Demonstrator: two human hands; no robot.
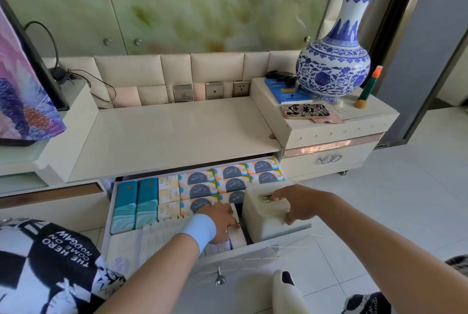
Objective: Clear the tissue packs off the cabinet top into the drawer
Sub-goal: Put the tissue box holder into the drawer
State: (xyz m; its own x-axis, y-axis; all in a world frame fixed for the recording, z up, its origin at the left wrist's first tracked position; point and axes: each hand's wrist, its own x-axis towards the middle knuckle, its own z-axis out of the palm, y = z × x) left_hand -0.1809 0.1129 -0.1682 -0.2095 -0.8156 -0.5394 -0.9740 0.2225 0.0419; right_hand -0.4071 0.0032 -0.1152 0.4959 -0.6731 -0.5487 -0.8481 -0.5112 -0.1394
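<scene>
The drawer (255, 253) under the cabinet top (177, 131) stands pulled out and holds several tissue packs: two teal packs (138, 203) at the left, small yellow packs (168, 196), and orange-and-navy packs (228, 182) behind. My left hand (221, 222), with a pale blue wristband, reaches into the drawer and grips a white pack (238, 236) near the front. My right hand (297, 203) grips the top of a cream tissue box (266, 217) with a slot, standing in the drawer's right end.
A large blue-and-white vase (334, 60) stands on the raised right unit beside a blue book (286, 92), a patterned phone case (305, 111) and a green-and-orange bottle (369, 85). A covered screen (22, 80) stands at the left. White floor tiles lie to the right.
</scene>
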